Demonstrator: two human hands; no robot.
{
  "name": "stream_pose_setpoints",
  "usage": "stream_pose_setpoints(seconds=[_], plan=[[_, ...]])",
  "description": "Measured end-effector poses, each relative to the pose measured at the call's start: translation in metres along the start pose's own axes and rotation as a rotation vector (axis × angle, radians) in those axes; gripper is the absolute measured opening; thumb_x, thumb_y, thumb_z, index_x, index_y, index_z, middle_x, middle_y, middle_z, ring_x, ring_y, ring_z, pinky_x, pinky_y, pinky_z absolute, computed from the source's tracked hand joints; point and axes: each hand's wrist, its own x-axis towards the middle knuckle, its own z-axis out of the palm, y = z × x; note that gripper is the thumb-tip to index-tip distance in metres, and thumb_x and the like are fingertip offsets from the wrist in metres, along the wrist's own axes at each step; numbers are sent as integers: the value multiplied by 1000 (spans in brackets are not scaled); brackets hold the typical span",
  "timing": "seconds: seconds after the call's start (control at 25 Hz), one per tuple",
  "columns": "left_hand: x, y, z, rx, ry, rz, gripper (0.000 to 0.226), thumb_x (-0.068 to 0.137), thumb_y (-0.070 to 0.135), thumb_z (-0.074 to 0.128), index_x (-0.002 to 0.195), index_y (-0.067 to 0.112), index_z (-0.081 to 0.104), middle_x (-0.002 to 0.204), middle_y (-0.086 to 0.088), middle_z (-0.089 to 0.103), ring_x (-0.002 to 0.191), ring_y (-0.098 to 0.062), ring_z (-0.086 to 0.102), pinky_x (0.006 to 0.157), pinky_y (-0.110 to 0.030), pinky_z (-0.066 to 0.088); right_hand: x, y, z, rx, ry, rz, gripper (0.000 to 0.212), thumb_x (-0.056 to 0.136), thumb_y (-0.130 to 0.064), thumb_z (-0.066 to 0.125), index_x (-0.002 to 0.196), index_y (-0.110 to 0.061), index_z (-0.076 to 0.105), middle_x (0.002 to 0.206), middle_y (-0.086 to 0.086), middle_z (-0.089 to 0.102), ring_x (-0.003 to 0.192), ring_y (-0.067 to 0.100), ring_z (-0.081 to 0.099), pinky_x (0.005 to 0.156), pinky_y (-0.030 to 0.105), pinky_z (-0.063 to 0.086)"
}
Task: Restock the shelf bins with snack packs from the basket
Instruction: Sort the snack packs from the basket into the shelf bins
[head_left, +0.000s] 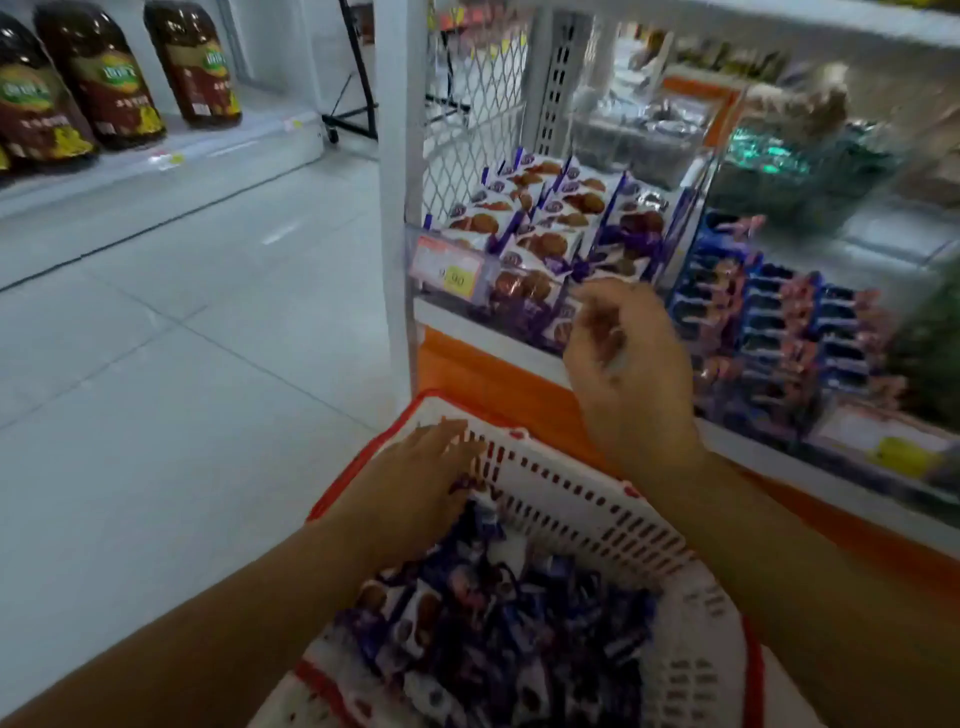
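While brown bottles (104, 78) stand at ten o'clock, purple snack packs (493, 623) heap the basket (597, 499) at six under the left hand (415, 483), grip spread; the right hand (628, 364) hangs at the one-o'clock bin (545, 228), grip too blurred to tell.

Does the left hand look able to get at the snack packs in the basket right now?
Probably yes. The left hand lies inside the basket, just above the loose snack packs; the basket is open-topped and nothing covers them.
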Motion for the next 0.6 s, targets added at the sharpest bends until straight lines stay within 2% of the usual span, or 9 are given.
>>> stream_pose_setpoints(seconds=[0.08,0.16,0.2,0.24,0.32,0.4,0.48,0.56,0.6], plan=[[-29,-5,33,13,-208,-34,50,97,34,52,145,29,40,152,6,36,136,-16,37,112,-29,32,-78,27,30,-63,-194,278,24,94,-13,52,117,-21,54,105,-2,55,87,10,53,74,21,47],[-50,-4,62,4,-356,-43,46,96,34,53,141,28,45,145,3,44,130,-15,42,107,-28,37,-149,64,49,-153,-566,626,22,97,-13,47,117,-17,54,117,7,56,96,22,57,82,36,52],[-57,-2,73,-1,-409,-48,45,96,33,54,140,28,47,141,3,47,126,-15,44,104,-28,39,-182,83,53,-143,-721,749,22,97,-11,47,117,-14,56,121,12,57,102,28,57,90,40,50],[-63,0,82,-16,-455,-58,45,95,32,55,139,27,49,138,2,48,123,-16,46,102,-28,40,-208,97,52,-136,-845,833,23,97,-10,47,117,-11,59,121,14,59,107,30,57,94,38,48],[-68,4,96,-45,-539,-76,45,95,29,56,139,25,49,138,0,49,124,-18,47,102,-29,40,-251,120,51,-176,-1064,871,25,98,-11,47,118,-5,61,121,16,61,112,31,56,93,32,44],[-70,6,110,-41,-602,-81,50,94,32,58,142,25,47,142,-1,47,126,-19,45,105,-32,39,-277,133,56,-185,-1229,808,37,98,-16,51,132,-1,52,136,19,51,118,33,51,98,38,44],[-70,3,120,21,-688,-78,58,92,37,60,146,25,40,147,-4,40,131,-22,40,107,-36,38,-288,138,64,-205,-1328,735,64,98,-25,54,153,-15,22,158,9,21,139,34,29,109,50,34],[-68,-1,125,71,-756,-72,63,92,39,60,148,24,36,149,-6,35,133,-25,36,109,-38,36,-300,137,72,-252,-1382,682,83,97,-26,55,154,-28,-5,162,3,-11,148,38,-1,111,55,27],[-65,-2,126,75,-763,-74,64,92,39,61,149,24,35,149,-6,35,133,-25,35,109,-39,35,-306,134,75,-297,-1391,669,90,95,-27,57,152,-30,-13,160,4,-19,147,39,-8,112,58,26]])
